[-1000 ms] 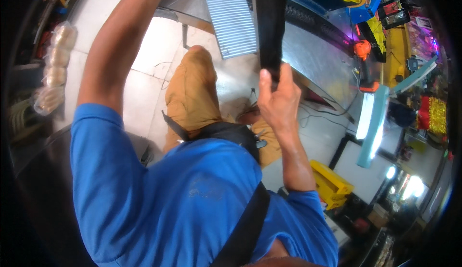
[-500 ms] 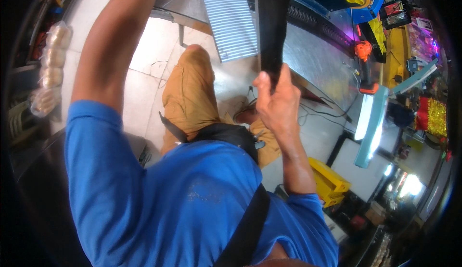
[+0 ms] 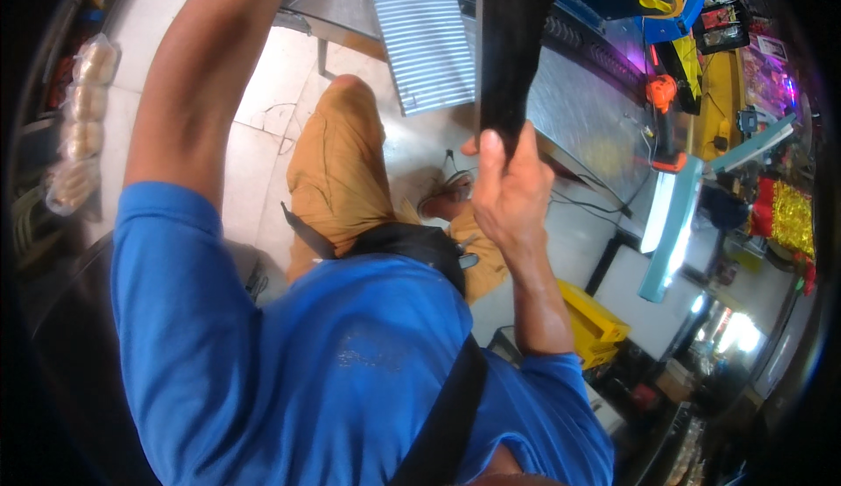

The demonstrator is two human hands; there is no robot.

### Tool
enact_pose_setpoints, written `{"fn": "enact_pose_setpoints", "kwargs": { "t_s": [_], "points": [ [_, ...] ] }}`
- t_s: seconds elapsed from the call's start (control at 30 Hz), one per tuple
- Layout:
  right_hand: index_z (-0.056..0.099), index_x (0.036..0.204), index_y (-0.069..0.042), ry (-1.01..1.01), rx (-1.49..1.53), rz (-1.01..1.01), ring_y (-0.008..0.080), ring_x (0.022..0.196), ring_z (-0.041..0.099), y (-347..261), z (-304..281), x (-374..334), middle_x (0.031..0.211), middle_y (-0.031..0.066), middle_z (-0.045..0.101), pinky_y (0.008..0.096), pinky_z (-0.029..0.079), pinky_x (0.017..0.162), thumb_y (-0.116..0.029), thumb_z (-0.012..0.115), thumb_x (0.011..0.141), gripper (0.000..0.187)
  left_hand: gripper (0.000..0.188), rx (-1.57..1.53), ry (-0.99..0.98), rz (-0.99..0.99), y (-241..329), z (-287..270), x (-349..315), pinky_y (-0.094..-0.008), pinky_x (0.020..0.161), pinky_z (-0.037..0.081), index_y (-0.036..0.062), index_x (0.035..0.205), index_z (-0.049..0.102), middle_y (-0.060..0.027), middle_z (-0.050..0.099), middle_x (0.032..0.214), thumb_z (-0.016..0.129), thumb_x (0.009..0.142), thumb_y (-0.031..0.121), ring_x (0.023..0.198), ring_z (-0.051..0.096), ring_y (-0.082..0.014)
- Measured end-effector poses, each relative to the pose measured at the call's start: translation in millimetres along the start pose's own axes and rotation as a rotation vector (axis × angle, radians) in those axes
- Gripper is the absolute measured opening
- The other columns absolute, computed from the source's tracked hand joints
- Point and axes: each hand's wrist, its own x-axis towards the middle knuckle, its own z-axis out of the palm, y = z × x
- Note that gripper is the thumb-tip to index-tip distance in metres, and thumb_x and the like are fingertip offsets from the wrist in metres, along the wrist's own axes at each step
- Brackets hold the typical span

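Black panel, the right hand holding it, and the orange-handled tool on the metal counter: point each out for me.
Black panel (image 3: 510, 39), head view, middle of its dark flat face.
Right hand (image 3: 512, 193), head view, back of the hand below the thumb.
Orange-handled tool (image 3: 661, 94), head view, on its orange upper grip.

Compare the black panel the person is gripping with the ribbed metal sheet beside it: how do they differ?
The black panel is dark and smooth, while the ribbed metal sheet is pale grey with fine ridges. The black panel is narrow and gripped at its lower end by the right hand; the ribbed metal sheet is wider and no hand touches it. Both are flat, long and run up out of the top of the view.
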Motion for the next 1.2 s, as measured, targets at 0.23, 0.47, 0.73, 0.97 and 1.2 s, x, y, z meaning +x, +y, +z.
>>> {"fn": "enact_pose_setpoints", "kwargs": {
  "t_s": [0.23, 0.47, 0.73, 0.97, 1.2],
  "points": [
    [0.053, 0.095, 0.001, 0.015, -0.003, -0.042, 0.0274, 0.061, 0.072, 3.5, 1.3, 2.0, 0.074, 0.0142, 0.071, 0.0359, 0.054, 0.054, -0.013, 0.057, 0.102, 0.016, 0.094, 0.002, 0.008, 0.034, -3.2, 3.9, 5.9, -0.0449, 0.104, 0.048, -0.0022, 0.134, 0.059, -0.0334, 0.055, 0.132, 0.080, 0.067, 0.061, 0.124, 0.056, -0.0429],
    [0.056, 0.101, 0.003, 0.019, -0.017, -0.076, 0.0259, 0.062, 0.073, 4.5, -0.1, 2.5, 0.074, 0.0138, 0.071, 0.0352, 0.055, 0.055, -0.012, 0.057, 0.102, 0.015, 0.096, 0.007, 0.025, 0.004, -2.6, 4.2, 5.7, -0.0445, 0.105, 0.048, -0.0028, 0.135, 0.058, -0.0339, 0.051, 0.136, 0.080, 0.066, 0.061, 0.124, 0.055, -0.0432],
    [0.056, 0.102, 0.003, 0.006, -0.002, -0.037, 0.0276, 0.064, 0.073, 2.9, 1.0, 1.8, 0.076, 0.0146, 0.072, 0.0354, 0.056, 0.056, -0.012, 0.057, 0.102, 0.015, 0.096, -0.004, 0.009, -0.008, 1.7, -2.4, -0.1, -0.0449, 0.105, 0.048, -0.0024, 0.136, 0.057, -0.0336, 0.051, 0.137, 0.080, 0.067, 0.061, 0.125, 0.055, -0.0430],
    [0.056, 0.101, 0.003, 0.008, -0.040, -0.039, 0.0283, 0.064, 0.074, -0.5, -0.8, 1.0, 0.076, 0.0155, 0.073, 0.0357, 0.057, 0.056, -0.012, 0.057, 0.101, 0.015, 0.096, -0.001, 0.026, 0.013, 0.0, 1.0, 1.0, -0.0452, 0.105, 0.048, -0.0032, 0.136, 0.057, -0.0347, 0.049, 0.137, 0.080, 0.068, 0.060, 0.125, 0.055, -0.0436],
    [0.051, 0.110, 0.003, -0.020, -0.122, -0.042, 0.0367, 0.059, 0.069, -4.1, -2.8, 3.1, 0.071, 0.0199, 0.069, 0.0425, 0.054, 0.054, -0.011, 0.057, 0.099, 0.018, 0.100, 0.046, -0.026, 0.028, -0.6, -4.5, 9.1, -0.0454, 0.106, 0.047, -0.0067, 0.135, 0.056, -0.0361, 0.053, 0.134, 0.079, 0.069, 0.064, 0.126, 0.054, -0.0444]
  ]
}}
